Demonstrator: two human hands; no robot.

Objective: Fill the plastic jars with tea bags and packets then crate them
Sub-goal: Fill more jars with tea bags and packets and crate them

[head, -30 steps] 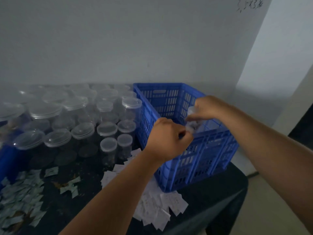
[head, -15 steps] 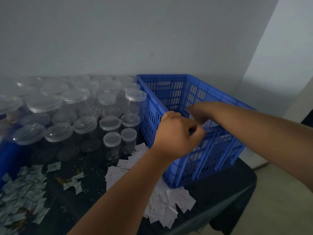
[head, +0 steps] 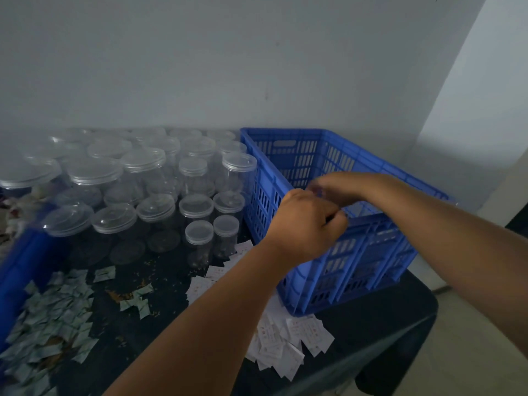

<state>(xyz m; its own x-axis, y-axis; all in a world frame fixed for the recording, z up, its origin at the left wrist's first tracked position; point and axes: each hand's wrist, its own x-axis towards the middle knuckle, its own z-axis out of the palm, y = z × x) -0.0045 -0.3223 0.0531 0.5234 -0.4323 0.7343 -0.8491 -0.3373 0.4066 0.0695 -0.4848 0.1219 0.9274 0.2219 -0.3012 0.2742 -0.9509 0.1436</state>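
My left hand hovers at the near left corner of the blue crate, its fingers curled into a fist with nothing visible in them. My right hand is just beyond it over the crate's inside, motion-blurred, fingers bent down, and I see no jar in it. The crate's floor is hidden behind my hands and its wall. Several clear lidded plastic jars stand in rows to the left of the crate. Grey-green tea bags lie heaped at the left, and white packets lie by the crate's near corner.
A second blue bin stands at the far left edge. The black table ends just right of and in front of the crate, with floor beyond. A grey wall runs close behind the jars and crate.
My right hand held a small jar above the crate, dipped into the crate, and has now come back left without it. My left hand stayed curled by the crate's corner.
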